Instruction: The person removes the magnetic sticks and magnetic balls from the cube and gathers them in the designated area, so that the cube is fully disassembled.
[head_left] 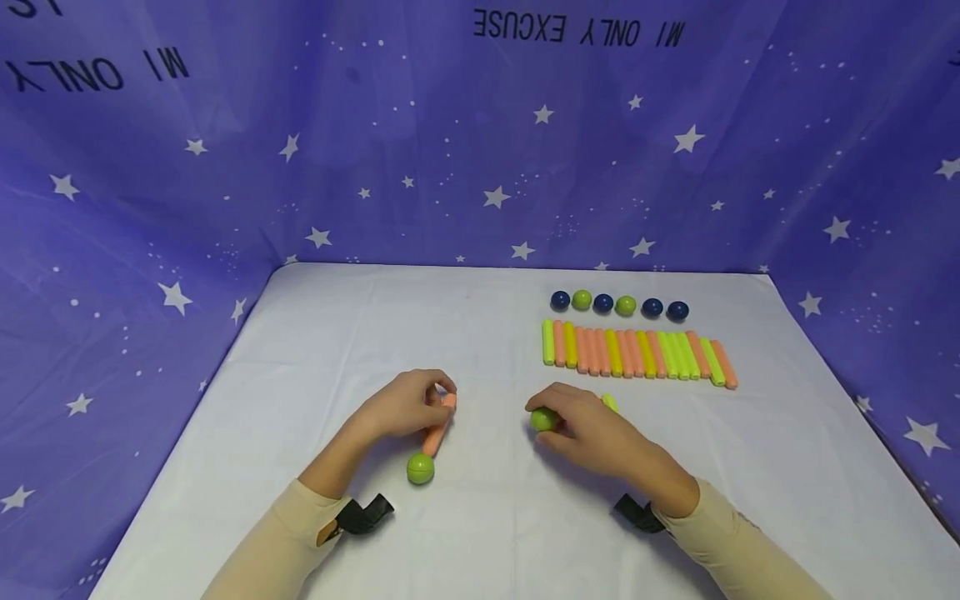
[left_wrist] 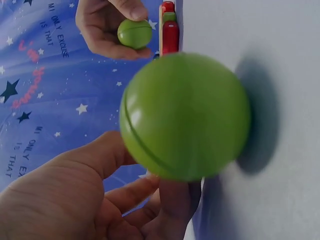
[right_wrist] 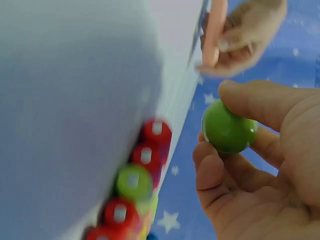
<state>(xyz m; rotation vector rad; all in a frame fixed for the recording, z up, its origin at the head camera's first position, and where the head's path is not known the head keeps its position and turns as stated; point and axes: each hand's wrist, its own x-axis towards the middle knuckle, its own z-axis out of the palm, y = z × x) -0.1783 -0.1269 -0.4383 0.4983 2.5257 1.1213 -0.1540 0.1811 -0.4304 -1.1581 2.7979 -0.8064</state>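
Note:
In the head view my left hand [head_left: 408, 404] holds a salmon-coloured stick [head_left: 435, 437] between thumb and fingers, tilted toward me. A green ball [head_left: 421, 468] is at the stick's near end; in the left wrist view this ball [left_wrist: 185, 117] looms large and hides part of the fingers. My right hand [head_left: 592, 425] pinches a second green ball [head_left: 543, 419] between thumb and fingertips. The right wrist view shows that ball [right_wrist: 227, 127] with the thumb on top and fingers beneath. A yellow-green stick [head_left: 610, 403] peeks out beyond the right hand, mostly hidden by it.
To the back right lies a row of salmon, yellow and yellow-green sticks [head_left: 630, 353], side by side. Behind it stands a line of dark blue and green balls [head_left: 603, 303]. A purple star-patterned curtain [head_left: 480, 150] encloses the white table [head_left: 480, 533].

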